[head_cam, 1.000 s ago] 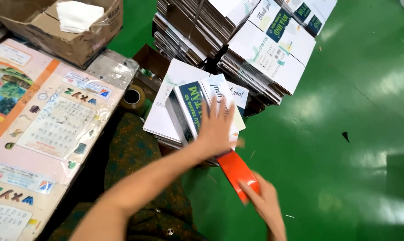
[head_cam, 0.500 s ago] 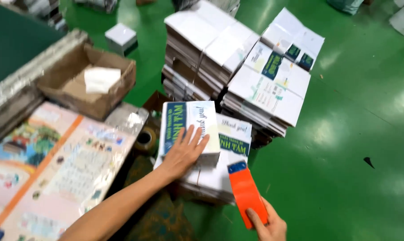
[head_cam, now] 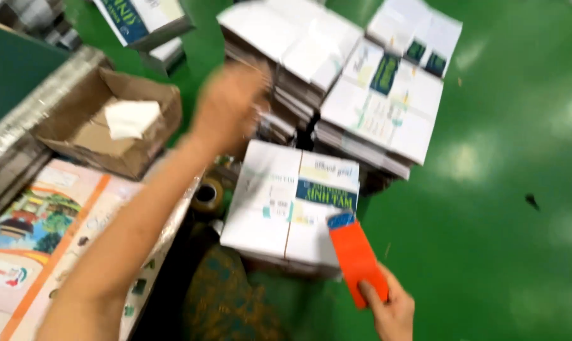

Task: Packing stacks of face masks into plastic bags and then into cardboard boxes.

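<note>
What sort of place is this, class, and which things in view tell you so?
Probably a printing or packaging workshop: stacks of flat printed cartons on a green floor, printed sheets and a tape roll. The right hand holds an orange tool.

The left hand (head_cam: 226, 107) was smeared by motion blur, so its fingers could not be told apart, and whether it held anything could not be seen. The right hand (head_cam: 390, 312) was cut off by the lower edge; only the thumb and part of the palm showed, closed on the orange tool (head_cam: 356, 260). The tool's blue tip was too blurred to tell its shape. The carton (head_cam: 148, 20) at the top was cut by the upper edge. The tape roll (head_cam: 207, 194) lay half hidden behind the forearm.
</note>
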